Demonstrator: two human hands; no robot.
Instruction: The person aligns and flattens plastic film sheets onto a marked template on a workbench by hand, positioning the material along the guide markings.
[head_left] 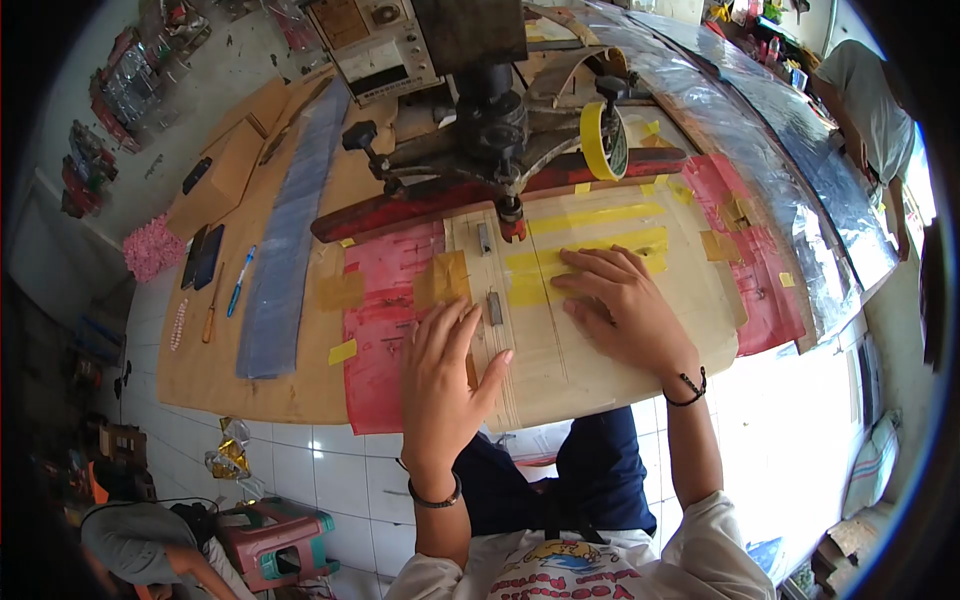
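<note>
My left hand [445, 375] lies with fingers spread over the brown tape patch and the edge of a pale sheet [540, 370]. My right hand [625, 310] rests flat and spread on yellow tape [530, 280] on the same sheet. Between the hands are two small grey metal pieces [494, 308], one above the other. Red translucent film [370, 380] shows at the left of the sheet, and more red film [768, 300] at the right. Above the sheet stands a machine head with a red tip [512, 228].
A red bar [400, 212] crosses behind the sheet, with a yellow tape roll [596, 142] hanging near it. Bluish plastic strip [285, 240], blue pen [240, 280], awl [211, 318] and phones [203, 257] lie left. Other people are at the right [870, 110] and lower left [140, 545].
</note>
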